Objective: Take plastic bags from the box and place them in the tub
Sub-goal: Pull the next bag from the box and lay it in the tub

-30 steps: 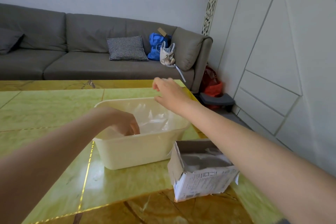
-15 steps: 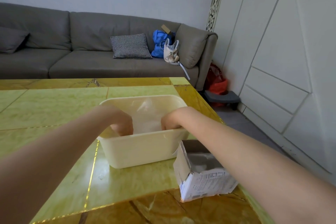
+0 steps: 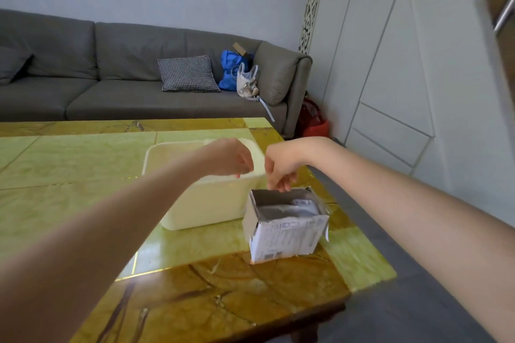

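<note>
Bags (image 3: 289, 207): lying as a grey-white crumpled layer inside the open-topped box (image 3: 284, 234), which is standing on the worktop (image 3: 195, 242) just beside the tub's (image 3: 206, 203) near right corner. Individual bags cannot be told apart.

Handling judgement: thin film, so likely very light, limp and a bit slippery; sheets are probably clinging to each other. Best taken by pinching a raised fold near the top of the stack and lifting straight up, so the light box is not dragged along. No fragility concern.

Right hand (image 3: 280, 168): hanging just above the box's far rim, fingers curled loosely downward, holding nothing visible. Fingertips are near the rim, not touching the bags.

Left hand (image 3: 230, 157): hovering over the tub's right side, fingers loosely curled, nothing seen between them. It is hiding part of the tub interior, so the tub's contents cannot be told.

Bags are sitting below and slightly toward the person from the right grip.
</note>
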The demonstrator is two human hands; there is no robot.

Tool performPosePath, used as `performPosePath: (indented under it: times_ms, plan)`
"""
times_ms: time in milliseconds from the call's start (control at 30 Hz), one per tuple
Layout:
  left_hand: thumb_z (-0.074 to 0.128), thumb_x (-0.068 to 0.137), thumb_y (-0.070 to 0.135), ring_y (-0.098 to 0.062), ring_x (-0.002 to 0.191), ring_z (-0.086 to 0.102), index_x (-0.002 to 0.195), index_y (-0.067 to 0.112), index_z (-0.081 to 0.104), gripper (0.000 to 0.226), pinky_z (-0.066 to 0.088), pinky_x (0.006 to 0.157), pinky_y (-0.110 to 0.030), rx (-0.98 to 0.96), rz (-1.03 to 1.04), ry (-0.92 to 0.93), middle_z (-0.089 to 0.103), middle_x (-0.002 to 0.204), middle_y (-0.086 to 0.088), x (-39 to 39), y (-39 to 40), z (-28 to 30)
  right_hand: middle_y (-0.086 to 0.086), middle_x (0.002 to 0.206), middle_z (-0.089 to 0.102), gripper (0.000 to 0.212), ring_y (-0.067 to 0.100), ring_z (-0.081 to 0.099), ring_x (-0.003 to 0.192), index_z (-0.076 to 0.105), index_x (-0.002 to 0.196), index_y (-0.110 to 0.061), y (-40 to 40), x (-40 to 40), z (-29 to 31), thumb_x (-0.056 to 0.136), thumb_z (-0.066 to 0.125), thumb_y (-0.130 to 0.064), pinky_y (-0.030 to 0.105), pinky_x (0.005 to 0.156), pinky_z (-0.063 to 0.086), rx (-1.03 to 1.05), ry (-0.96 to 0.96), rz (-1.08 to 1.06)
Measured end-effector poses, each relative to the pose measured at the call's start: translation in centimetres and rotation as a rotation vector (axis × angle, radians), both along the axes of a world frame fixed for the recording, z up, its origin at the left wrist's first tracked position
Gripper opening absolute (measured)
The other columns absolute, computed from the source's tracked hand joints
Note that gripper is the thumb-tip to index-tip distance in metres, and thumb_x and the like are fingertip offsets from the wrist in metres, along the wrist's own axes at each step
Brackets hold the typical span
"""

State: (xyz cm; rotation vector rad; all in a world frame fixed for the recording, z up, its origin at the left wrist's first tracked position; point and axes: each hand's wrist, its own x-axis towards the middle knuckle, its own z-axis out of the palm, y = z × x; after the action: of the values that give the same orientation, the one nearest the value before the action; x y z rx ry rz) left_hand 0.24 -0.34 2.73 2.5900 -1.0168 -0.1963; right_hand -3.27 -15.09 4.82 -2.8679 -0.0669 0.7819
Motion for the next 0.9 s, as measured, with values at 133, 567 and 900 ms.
performPosePath:
  times_ms: [133,567,900]
  plan:
    - [0.062,0.087,0.024,-0.014,0.095,0.061,0.114,0.016,0.064,0.028,0.042,0.077,-0.02,0.215,-0.112,0.062,0.065,0.114,-0.001,-3.1,-1.9,-1.5,0.012,0.074,0.069,0.02,0.017,0.059,0.046,0.062,0.091,0.001,-0.8,-3.1,-3.1,0.085,0.067,-0.017,0.026,0.048,0.048,-0.253,-0.027,0.029]
    - [0.064,0.085,0.027,-0.022,0.109,0.054,0.119,0.015,0.058,0.036,0.041,0.083,-0.025,0.273,-0.039,-0.006,0.057,0.121,-0.003,-3.9,-2.4,-2.8,0.006,0.077,0.051,0.016,0.026,0.053,0.065,0.063,0.092,-0.004,-1.8,-3.4,-3.8,0.083,0.053,0.005,0.024,0.046,0.035,-0.454,-0.275,0.136]
    - [0.074,0.078,0.023,-0.017,0.07,0.056,0.134,0.014,0.034,0.069,0.051,0.055,-0.02,-0.349,0.214,0.178,0.046,0.131,-0.01,-3.0,-1.7,-1.4,0.012,0.061,0.058,0.028,0.022,0.048,0.048,0.062,0.08,-0.001,-3.1,-1.8,1.8,0.089,0.036,-0.003,0.023,0.048,0.044,0.303,-0.656,-0.26]
